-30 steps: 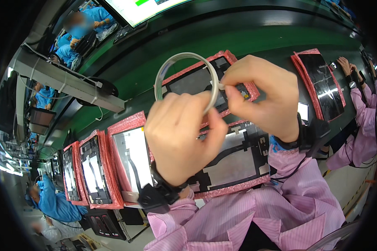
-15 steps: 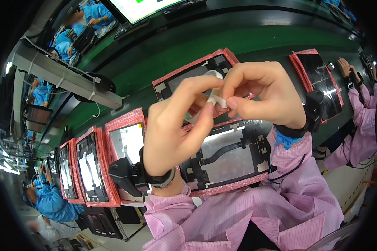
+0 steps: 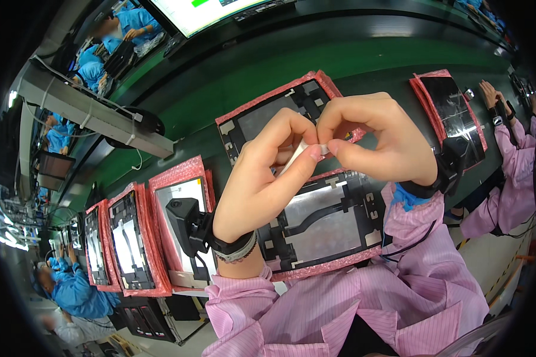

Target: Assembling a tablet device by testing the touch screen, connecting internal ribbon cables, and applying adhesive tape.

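Note:
My left hand (image 3: pixel 259 178) and my right hand (image 3: pixel 384 140) meet fingertip to fingertip above the bench. Between them is a white strip (image 3: pixel 298 153) that looks like tape. Both hands pinch it with thumb and index finger, the right at a small end, the left along its length; part of it is hidden by the left fingers. Below lies a flat display panel (image 3: pixel 318 229), back side up, with a dark ribbon cable across its silver plate, on pink bubble wrap. Farther off, a second panel (image 3: pixel 259 122) lies partly behind my hands.
On the left, several panels (image 3: pixel 125 238) lie on pink bubble wrap (image 3: pixel 187 169). A glossy dark panel (image 3: pixel 449 110) is at the right, near a co-worker's hands (image 3: pixel 492 95). A grey metal post (image 3: pixel 95 113) and a monitor (image 3: pixel 202 12) stand beyond the green bench (image 3: pixel 363 56).
My left hand has rolled and shifted slightly right, closing in on the right fingertips. The strip's loop that stood above the fingers no longer shows. The right hand has barely moved.

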